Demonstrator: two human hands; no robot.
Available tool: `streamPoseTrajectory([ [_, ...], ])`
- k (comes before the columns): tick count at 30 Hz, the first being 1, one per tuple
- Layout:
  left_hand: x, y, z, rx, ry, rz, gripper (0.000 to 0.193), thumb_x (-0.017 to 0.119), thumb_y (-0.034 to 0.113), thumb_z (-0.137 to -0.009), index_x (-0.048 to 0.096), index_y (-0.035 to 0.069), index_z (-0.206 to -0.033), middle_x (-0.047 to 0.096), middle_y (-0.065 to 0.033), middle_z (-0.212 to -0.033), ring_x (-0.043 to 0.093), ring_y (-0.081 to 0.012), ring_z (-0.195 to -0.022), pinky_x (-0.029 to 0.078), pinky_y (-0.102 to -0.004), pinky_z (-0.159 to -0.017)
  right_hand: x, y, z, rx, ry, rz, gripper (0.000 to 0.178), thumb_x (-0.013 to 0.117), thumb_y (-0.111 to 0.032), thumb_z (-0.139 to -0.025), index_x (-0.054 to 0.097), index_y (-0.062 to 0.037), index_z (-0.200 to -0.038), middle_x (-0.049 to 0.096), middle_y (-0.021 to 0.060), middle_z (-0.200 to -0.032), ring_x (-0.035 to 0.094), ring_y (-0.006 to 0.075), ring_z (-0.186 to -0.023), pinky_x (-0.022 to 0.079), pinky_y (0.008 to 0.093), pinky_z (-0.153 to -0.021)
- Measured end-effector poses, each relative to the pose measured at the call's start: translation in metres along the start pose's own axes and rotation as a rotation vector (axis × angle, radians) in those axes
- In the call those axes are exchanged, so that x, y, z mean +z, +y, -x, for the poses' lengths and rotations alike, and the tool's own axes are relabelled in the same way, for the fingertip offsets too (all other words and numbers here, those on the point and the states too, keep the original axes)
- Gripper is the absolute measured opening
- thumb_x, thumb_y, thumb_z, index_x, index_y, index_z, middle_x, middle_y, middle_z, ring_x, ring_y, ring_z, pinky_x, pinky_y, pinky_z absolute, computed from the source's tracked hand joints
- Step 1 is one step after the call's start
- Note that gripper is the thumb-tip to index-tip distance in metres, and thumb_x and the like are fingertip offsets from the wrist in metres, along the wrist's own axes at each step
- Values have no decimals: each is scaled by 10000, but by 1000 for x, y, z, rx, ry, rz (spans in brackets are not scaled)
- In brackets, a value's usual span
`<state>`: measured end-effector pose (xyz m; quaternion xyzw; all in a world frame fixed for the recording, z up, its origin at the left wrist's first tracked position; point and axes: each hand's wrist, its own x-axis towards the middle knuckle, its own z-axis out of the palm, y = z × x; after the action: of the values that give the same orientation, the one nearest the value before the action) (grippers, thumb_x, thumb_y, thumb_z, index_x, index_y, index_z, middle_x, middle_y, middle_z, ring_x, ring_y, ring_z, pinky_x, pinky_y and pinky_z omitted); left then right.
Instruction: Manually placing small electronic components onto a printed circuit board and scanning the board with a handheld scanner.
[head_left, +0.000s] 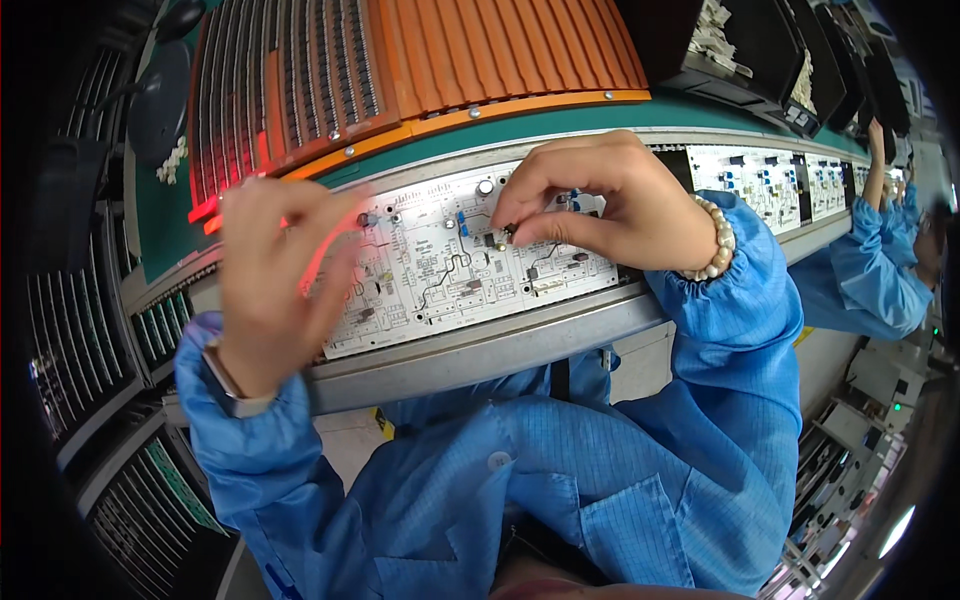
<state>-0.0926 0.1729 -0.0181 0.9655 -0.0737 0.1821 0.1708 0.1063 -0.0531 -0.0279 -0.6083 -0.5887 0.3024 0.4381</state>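
Note:
A white circuit board panel (405,318) lies in front of me between two metal rails, with small blue, black and silver parts standing on it. My right hand (625,205) is over the panel's right part, thumb and fingertips closed in a pinch on a small black component (511,229) just at the board's surface. Its exact kind is too small to tell. Above the panel's left end is my left hand (280,270), smeared by motion. Whether its fingers hold anything does not show.
Orange component trays (510,50) stand behind the line, the left ones filled with rows of black parts. Red light falls near their left edge. The front metal rail (500,335) runs before me. More boards (745,180) lie rightward, near a co-worker's blue sleeve (870,280). Black bins (745,75) stand at back right.

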Motion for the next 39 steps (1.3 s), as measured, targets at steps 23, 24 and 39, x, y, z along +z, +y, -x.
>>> streamPoseTrajectory([
  [23, -26, -178, 88, -752, 263, -93, 261, 716, 254, -919, 680, 52, -1081, 605, -10, -800, 526, -91, -711, 457, -249, -683, 54, -22, -19, -69, -198, 554, 238, 775, -81, -779, 713, -48, -1006, 679, 73, -981, 612, 258, -942, 463, 370, -858],
  [24, -26, -181, 88, -739, 248, -72, 258, 718, 248, -915, 680, 52, -1078, 603, -9, -802, 525, -90, -718, 457, -250, -684, 54, -22, -19, -66, -190, 546, 224, 777, -80, -780, 713, -42, -992, 679, 82, -970, 615, 262, -928, 470, 371, -841],
  [39, -9, -181, 73, -596, 322, -74, 176, 685, 240, -934, 677, 92, -1028, 614, 19, -808, 537, -83, -734, 463, -244, -724, 71, -19, -15, -93, -96, 563, 217, 810, -92, -728, 717, -56, -921, 634, 69, -835, 605, 235, -794, 433, 348, -734],
])
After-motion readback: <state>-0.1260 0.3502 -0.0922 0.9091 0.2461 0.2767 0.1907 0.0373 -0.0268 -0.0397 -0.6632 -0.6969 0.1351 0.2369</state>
